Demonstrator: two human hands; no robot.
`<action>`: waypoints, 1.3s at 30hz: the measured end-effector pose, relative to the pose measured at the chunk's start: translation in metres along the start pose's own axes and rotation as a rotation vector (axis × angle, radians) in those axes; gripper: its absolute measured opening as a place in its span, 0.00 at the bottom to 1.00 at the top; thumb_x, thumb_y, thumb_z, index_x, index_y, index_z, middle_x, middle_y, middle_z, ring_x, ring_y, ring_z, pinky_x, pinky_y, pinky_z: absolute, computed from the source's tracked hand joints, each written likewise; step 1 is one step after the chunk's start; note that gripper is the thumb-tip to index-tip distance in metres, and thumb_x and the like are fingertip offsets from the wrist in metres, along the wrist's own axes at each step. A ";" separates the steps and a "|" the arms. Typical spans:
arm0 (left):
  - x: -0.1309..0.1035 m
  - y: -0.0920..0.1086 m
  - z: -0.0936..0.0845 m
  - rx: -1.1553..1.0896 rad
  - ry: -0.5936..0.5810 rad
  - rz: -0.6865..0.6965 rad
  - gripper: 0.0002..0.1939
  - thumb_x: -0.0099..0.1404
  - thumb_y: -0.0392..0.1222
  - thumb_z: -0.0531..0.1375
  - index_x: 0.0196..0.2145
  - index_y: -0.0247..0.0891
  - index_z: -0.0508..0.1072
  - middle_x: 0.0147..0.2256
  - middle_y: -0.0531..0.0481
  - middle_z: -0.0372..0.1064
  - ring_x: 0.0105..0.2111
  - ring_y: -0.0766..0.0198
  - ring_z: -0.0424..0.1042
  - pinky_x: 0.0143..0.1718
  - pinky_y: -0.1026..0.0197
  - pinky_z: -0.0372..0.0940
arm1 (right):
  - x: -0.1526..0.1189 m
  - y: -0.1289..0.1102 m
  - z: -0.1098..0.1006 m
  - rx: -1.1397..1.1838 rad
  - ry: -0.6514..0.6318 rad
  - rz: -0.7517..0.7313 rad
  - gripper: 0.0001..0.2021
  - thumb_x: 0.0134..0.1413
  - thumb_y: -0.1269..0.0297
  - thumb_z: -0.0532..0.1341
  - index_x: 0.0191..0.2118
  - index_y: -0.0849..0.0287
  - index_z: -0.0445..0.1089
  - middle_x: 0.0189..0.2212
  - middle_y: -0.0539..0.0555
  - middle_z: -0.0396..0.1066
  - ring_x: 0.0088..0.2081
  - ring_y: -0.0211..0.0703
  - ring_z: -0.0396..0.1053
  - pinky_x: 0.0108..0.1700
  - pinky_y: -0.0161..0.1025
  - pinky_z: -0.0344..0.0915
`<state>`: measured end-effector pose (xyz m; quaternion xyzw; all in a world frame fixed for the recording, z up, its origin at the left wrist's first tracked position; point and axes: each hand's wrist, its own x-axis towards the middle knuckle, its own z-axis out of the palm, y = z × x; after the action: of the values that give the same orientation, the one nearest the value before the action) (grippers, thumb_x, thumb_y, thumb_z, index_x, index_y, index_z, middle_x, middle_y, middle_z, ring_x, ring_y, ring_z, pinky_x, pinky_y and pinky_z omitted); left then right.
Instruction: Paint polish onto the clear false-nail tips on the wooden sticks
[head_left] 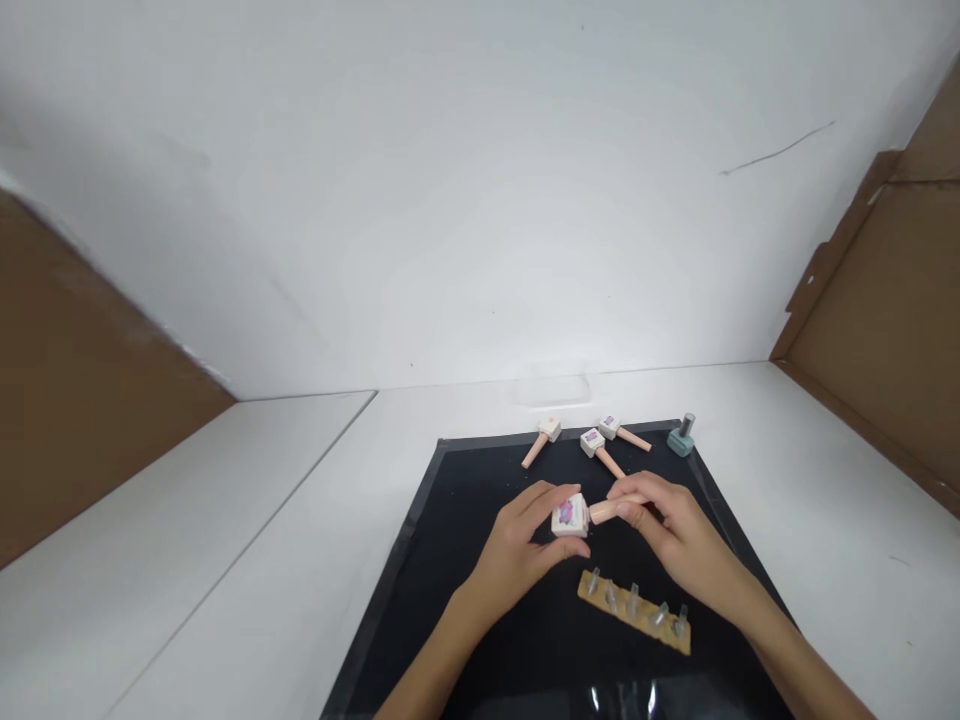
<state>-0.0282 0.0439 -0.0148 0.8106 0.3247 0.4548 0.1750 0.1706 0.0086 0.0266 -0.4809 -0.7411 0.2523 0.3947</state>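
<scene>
Between thumb and fingers my left hand grips the square white body of a nail polish bottle, which has a purple and pink print on its face. My right hand pinches the bottle's long peach cap. The bottle lies sideways in the air above the black mat, its cap pointing right. Whether the cap is fully seated or slightly loosened, I cannot tell. Just below my right hand lies a tan strip with several clear nail tips standing on it.
Three more white bottles with peach caps lie at the mat's back: one on the left, two near the middle. A teal bottle stands at the back right corner. The black mat rests on a white table, with brown cardboard at the sides.
</scene>
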 end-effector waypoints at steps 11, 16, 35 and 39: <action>0.004 -0.002 -0.018 -0.216 0.010 -0.226 0.29 0.55 0.65 0.58 0.39 0.36 0.77 0.30 0.46 0.74 0.26 0.62 0.70 0.26 0.63 0.64 | 0.003 0.010 0.011 -0.119 0.172 -0.548 0.14 0.58 0.81 0.52 0.35 0.59 0.71 0.35 0.58 0.75 0.36 0.42 0.71 0.35 0.38 0.70; 0.005 0.000 -0.018 -0.308 0.046 -0.342 0.30 0.57 0.66 0.55 0.36 0.34 0.78 0.27 0.45 0.75 0.24 0.61 0.70 0.23 0.63 0.63 | -0.002 0.006 0.013 -0.367 0.220 -0.739 0.13 0.61 0.79 0.51 0.36 0.61 0.73 0.36 0.62 0.78 0.32 0.44 0.73 0.32 0.40 0.72; 0.003 0.002 -0.026 -0.149 0.043 -0.110 0.29 0.67 0.60 0.46 0.50 0.39 0.74 0.26 0.48 0.67 0.26 0.61 0.65 0.28 0.61 0.63 | -0.003 -0.002 0.041 0.946 -0.393 0.558 0.24 0.50 0.40 0.59 0.31 0.60 0.63 0.16 0.45 0.67 0.13 0.29 0.59 0.16 0.28 0.48; -0.002 -0.001 -0.019 -0.181 0.117 -0.156 0.29 0.64 0.62 0.50 0.50 0.38 0.71 0.28 0.50 0.66 0.26 0.62 0.65 0.28 0.61 0.62 | -0.001 -0.002 0.041 0.969 -0.332 0.574 0.24 0.50 0.40 0.59 0.29 0.59 0.61 0.15 0.43 0.63 0.12 0.28 0.52 0.16 0.30 0.44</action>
<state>-0.0453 0.0430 -0.0074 0.7359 0.3540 0.5139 0.2627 0.1357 0.0072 0.0052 -0.3810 -0.4335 0.7311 0.3639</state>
